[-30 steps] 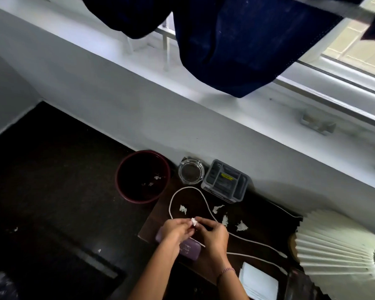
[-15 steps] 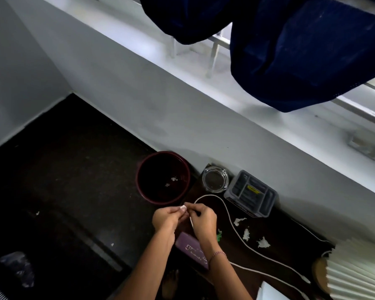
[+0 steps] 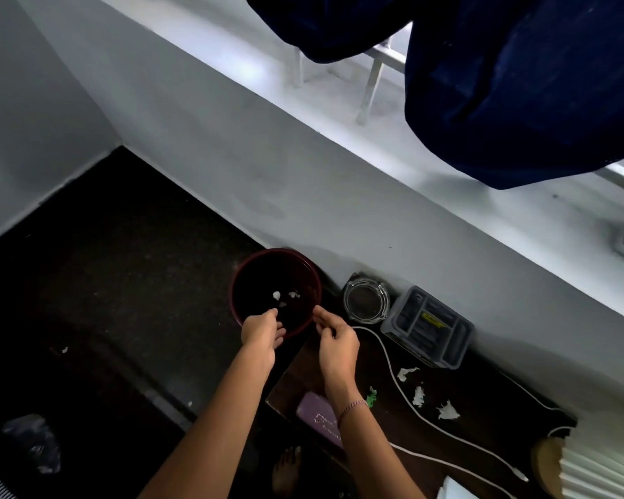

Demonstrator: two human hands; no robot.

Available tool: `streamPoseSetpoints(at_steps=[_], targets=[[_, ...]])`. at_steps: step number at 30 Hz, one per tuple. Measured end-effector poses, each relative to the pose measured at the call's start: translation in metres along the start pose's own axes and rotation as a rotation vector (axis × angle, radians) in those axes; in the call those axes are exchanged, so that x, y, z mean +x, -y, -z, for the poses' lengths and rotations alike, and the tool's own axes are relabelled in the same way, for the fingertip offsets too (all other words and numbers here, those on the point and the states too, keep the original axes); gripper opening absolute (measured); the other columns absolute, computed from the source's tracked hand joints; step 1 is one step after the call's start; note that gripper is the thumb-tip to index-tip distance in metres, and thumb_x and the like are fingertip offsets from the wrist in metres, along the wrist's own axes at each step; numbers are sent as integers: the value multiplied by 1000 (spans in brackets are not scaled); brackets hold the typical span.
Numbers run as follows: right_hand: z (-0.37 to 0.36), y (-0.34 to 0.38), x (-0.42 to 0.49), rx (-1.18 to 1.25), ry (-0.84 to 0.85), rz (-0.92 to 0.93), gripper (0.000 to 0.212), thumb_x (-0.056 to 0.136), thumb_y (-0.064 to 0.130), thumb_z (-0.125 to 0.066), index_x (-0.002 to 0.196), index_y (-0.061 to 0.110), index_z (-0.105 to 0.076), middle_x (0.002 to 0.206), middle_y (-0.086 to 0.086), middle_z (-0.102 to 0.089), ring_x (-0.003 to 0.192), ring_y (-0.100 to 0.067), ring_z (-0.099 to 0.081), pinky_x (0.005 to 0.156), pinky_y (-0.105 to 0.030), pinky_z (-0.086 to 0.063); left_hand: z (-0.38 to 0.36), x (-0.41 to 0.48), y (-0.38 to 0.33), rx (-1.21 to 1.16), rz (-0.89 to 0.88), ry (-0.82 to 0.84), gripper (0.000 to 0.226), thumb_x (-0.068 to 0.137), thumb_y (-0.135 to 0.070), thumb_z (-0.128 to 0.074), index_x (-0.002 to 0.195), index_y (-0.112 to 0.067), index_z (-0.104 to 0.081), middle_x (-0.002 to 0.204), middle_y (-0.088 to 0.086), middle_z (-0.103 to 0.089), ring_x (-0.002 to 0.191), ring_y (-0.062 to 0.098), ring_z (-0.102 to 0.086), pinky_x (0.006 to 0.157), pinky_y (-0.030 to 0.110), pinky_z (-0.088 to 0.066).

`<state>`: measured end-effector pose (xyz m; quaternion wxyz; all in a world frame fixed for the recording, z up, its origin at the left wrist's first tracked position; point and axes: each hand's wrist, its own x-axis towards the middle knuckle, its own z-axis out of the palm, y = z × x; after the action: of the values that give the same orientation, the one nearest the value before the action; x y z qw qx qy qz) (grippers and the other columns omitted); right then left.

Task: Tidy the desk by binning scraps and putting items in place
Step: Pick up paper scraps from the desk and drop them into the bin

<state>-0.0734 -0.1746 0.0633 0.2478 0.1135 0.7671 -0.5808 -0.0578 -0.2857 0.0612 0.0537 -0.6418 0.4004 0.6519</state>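
Left hand (image 3: 262, 331) and right hand (image 3: 335, 338) over bin (image 3: 239, 282) rim, fingers loosely curled, apparently empty. Next: pinch scraps (image 3: 418, 395) at 4 o'clock on bench (image 3: 483, 397), release well inside rim.

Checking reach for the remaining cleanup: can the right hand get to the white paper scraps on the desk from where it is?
Probably yes. The right hand is at the bin rim, and the white scraps lie uncovered on the desk to its right. Only the thin white cord runs between, lying flat.
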Motion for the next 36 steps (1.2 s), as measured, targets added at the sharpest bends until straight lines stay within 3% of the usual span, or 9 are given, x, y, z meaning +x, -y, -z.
streamPoseSetpoints(at_steps=[9,14,18,22,29,33,36], targets=[[58,-40,-6,-16,-155,-99,39,89,-10,-41,115,8,-64,118,-5,-66,102,-8,-61,96,-22,-46,-29,-21,49,116,64,95,40,95,-15,-46,129,5,-48,126,25,-59,113,34,-60,89,36,-48],[102,-56,-13,-70,-257,-140,37,89,-11,-40,115,3,-63,120,-10,-65,113,-17,-60,104,-27,-42,-52,-38,80,197,112,137,38,95,-15,-45,125,7,-51,124,25,-60,113,34,-60,87,35,-47],[140,-71,-18,-169,-358,-172,37,89,-9,-41,114,3,-64,119,-14,-66,113,-23,-60,100,-25,-42,-70,-54,103,252,145,179,38,96,-16,-44,124,8,-52,124,25,-60,114,34,-60,91,36,-47],[174,-85,-23,-281,-412,-211,37,88,-11,-40,115,1,-64,132,-17,-54,123,-28,-51,109,-30,-36,-88,-67,119,300,163,219,38,97,-16,-42,126,7,-51,128,25,-58,117,35,-58,97,38,-45],[212,-101,-24,-432,-288,-320,39,90,-9,-38,120,0,-61,155,-12,-25,136,-32,-37,111,-33,-35,-106,-76,131,349,165,252,40,97,-15,-39,128,8,-48,132,26,-54,122,36,-54,101,38,-41],[218,-103,-19,-432,-208,-352,41,91,-8,-39,129,-1,-52,154,-8,-27,135,-28,-38,106,-23,-32,-111,-73,135,366,166,245,39,97,-14,-39,128,9,-48,133,26,-53,123,36,-53,103,38,-40],[219,-105,-14,-492,-177,-336,40,90,-8,-38,123,0,-58,149,-12,-38,132,-29,-43,110,-29,-35,-117,-73,137,362,168,243,40,98,-14,-38,129,9,-47,133,26,-53,124,36,-52,103,38,-39]])
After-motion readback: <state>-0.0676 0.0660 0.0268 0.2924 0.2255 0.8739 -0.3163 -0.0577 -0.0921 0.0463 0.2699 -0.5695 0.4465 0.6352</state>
